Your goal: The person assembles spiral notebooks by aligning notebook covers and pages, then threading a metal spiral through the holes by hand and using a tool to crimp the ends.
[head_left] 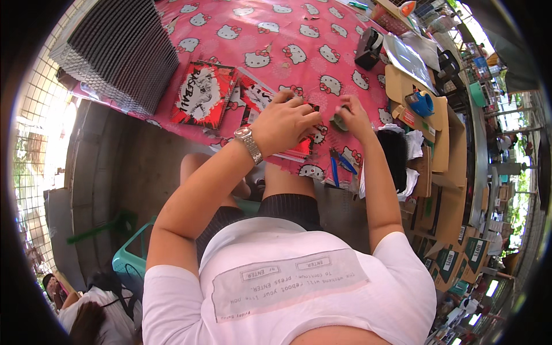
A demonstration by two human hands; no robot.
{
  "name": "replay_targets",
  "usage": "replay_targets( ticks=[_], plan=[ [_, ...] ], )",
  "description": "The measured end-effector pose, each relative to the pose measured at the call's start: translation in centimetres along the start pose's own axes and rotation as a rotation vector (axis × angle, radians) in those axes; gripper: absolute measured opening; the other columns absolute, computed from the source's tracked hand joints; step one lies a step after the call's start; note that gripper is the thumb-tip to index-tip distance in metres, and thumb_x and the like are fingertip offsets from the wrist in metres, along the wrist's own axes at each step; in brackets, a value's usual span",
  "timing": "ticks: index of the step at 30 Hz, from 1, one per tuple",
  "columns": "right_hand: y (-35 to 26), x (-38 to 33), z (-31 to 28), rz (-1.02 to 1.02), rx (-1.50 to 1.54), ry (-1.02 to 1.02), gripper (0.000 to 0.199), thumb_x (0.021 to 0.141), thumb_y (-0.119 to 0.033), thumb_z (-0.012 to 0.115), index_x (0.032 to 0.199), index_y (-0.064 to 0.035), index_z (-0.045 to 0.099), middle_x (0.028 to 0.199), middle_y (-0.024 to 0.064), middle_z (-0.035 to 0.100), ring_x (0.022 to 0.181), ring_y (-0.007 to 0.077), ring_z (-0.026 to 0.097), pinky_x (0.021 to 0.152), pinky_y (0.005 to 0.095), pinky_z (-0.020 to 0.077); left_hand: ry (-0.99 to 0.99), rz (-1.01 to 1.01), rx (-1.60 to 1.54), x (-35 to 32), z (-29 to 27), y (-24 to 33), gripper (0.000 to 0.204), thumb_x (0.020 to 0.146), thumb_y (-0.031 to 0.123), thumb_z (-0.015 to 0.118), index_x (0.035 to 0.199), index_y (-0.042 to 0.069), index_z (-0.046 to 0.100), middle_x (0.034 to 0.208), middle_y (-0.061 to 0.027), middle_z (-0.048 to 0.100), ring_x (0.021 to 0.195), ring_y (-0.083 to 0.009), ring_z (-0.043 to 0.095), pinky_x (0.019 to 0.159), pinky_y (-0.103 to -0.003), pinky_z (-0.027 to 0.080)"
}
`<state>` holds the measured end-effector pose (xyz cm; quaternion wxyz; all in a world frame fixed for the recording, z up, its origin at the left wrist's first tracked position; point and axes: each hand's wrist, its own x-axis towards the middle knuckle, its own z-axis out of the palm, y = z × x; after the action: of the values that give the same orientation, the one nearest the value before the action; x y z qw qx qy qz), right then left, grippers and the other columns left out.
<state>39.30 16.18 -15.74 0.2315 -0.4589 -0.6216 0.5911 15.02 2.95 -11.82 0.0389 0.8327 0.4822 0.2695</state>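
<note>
My left hand (287, 123), with a metal-band watch on its wrist, bends its fingers over a small stack of red printed booklets (299, 150) at the table's near edge, holding it there. To its right, my right hand (355, 117) pinches a small dark green object (339, 120); motion blurs it, and its kind is unclear. Another red, black and white booklet (203, 95) with a baseball player on its cover lies to the left, partly over others. Blue-handled pliers (340, 167) rest on the pink patterned tablecloth (310, 54), just below my right hand.
A tall stack of dark-edged notebooks (118, 54) stands at the far left. On the right are a black device (369, 49), a blue tape roll (421, 103), cardboard boxes (448, 138) and a black-and-white cloth bundle (394, 158). A green plastic stool (131, 253) stands at lower left, near another person (100, 310).
</note>
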Motion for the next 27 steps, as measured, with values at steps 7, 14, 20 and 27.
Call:
replay_targets(
  ticks=[7, 14, 20, 27],
  plan=[
    [7.4, 2.0, -2.7, -0.397, -0.989, 0.148, 0.050, 0.071, -0.021, 0.075, 0.115, -0.0046, 0.058, 0.153, 0.0307, 0.035, 0.146, 0.0466, 0.029, 0.120, 0.0479, 0.0247, 0.311, -0.324, 0.155, -1.9, 0.6, -0.4, 0.029, 0.078, 0.038, 0.078, 0.095, 0.020, 0.063, 0.109, 0.0026, 0.060, 0.129, -0.0334, 0.047, 0.100, -0.084, 0.009],
    [-2.4, -2.2, 1.7, -0.221, 0.287, -0.238, 0.055, 0.085, -0.038, 0.071, 0.122, 0.0018, 0.063, 0.146, 0.0244, 0.048, 0.129, 0.0286, 0.054, 0.111, 0.0417, 0.0383, 0.336, -0.255, 0.116, -2.1, 1.1, 1.1, 0.035, 0.072, 0.044, 0.082, 0.091, 0.020, 0.064, 0.099, 0.0012, 0.056, 0.121, -0.0292, 0.050, 0.099, -0.083, 0.015],
    [-4.0, -2.8, 1.9, -0.379, 0.504, -0.803, 0.068, 0.087, -0.052, 0.062, 0.122, 0.0065, 0.060, 0.133, 0.0184, 0.054, 0.124, 0.0226, 0.054, 0.108, 0.0380, 0.0394, 0.300, -0.271, 0.113, -1.4, 1.0, 1.2, 0.039, 0.067, 0.048, 0.083, 0.088, 0.021, 0.064, 0.095, 0.0029, 0.055, 0.116, -0.0252, 0.052, 0.097, -0.084, 0.014],
    [-5.2, -3.0, 2.7, -0.268, 0.280, -0.777, 0.058, 0.085, -0.044, 0.059, 0.118, 0.0037, 0.057, 0.122, 0.0119, 0.055, 0.117, 0.0188, 0.053, 0.104, 0.0336, 0.0393, 0.327, -0.262, 0.075, -1.8, 0.8, 1.2, 0.040, 0.065, 0.047, 0.084, 0.088, 0.020, 0.065, 0.096, 0.0028, 0.055, 0.114, -0.0244, 0.053, 0.098, -0.084, 0.012]
  ],
)
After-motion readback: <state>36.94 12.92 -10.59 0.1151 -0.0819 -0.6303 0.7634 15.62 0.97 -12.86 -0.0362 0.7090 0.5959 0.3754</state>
